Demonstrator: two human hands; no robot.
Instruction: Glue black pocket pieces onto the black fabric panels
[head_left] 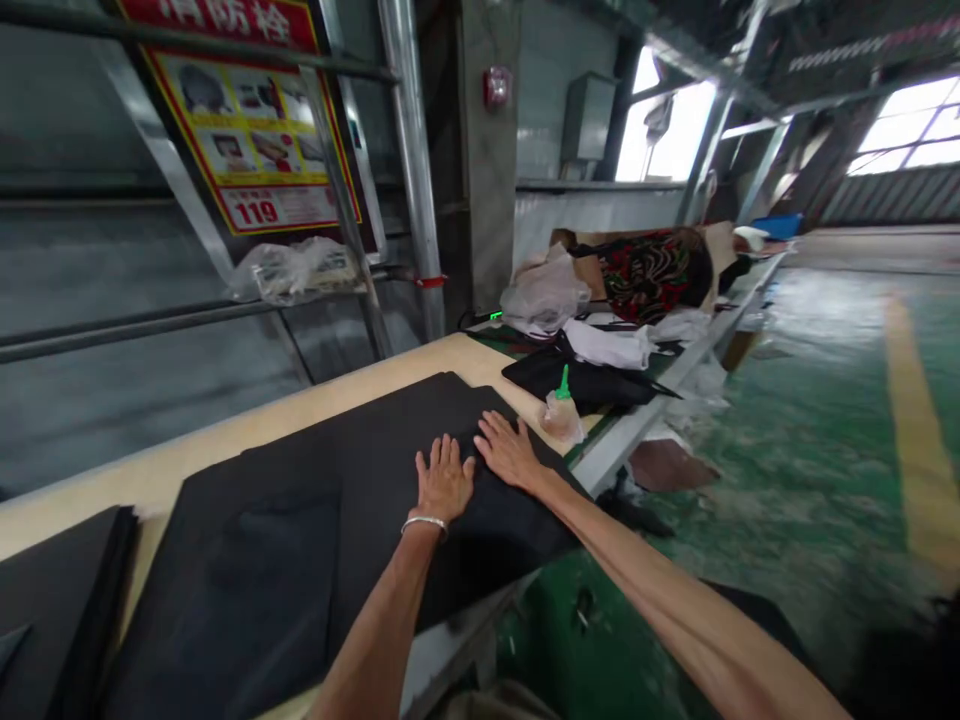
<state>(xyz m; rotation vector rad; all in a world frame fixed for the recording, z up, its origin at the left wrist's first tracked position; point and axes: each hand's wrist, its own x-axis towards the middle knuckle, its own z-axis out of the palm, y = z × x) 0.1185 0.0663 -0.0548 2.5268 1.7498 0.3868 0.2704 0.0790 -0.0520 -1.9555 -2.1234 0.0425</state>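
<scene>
Both hands are flat down on a big sheet of black cloth (360, 500), which is lying across the table (247, 430) and runs close to its far edge. The left hand (444, 480) has its fingers spread and a thin silver bracelet (424, 523) on the wrist. The right hand (510, 450) sits just beside it, angled in a bit. Neither one is gripping anything: both are open, palms down on the cloth, and they're apart but pretty close together.

At the near left corner of the table there's a folded stack of more black cloth (52, 600). Just past the right hand, at the table's edge, is a small squeeze bottle (561, 412) with a green nozzle, and it's nearly touching the sheet.

Off the far end of the table there's a messy pile: a black bag (577, 382), some white cloth (607, 345), a clear plastic bag (544, 295) and a patterned cloth (652, 272) on cardboard. Behind the table, a red and yellow fire sign (247, 130) with 119 on it hangs by a metal pipe (412, 170). To the right of the table is a green floor (787, 480) with a yellow line (919, 450) painted on it.
</scene>
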